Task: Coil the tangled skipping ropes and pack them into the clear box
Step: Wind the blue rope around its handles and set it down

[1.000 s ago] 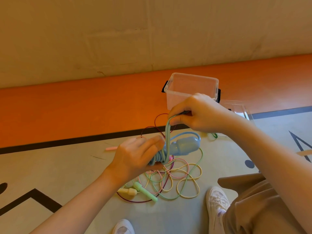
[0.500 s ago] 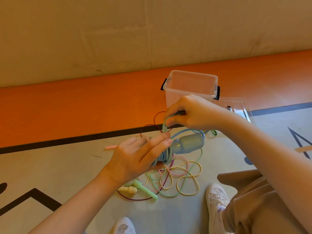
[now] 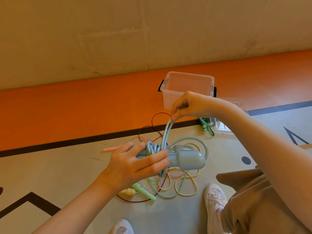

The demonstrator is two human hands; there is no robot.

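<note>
Between both hands (image 3: 135, 164), blue rope (image 3: 166, 132)

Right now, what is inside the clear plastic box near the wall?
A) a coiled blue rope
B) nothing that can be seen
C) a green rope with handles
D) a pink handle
B: the clear plastic box shows no rope inside it, and the pale blue skipping rope is in the hands, not packed yet.

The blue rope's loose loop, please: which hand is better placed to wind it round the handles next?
The right hand, probably. It already pinches the loop of the blue rope above the bundle, while the left hand is busy gripping the handles and the turns wound round them.
</note>
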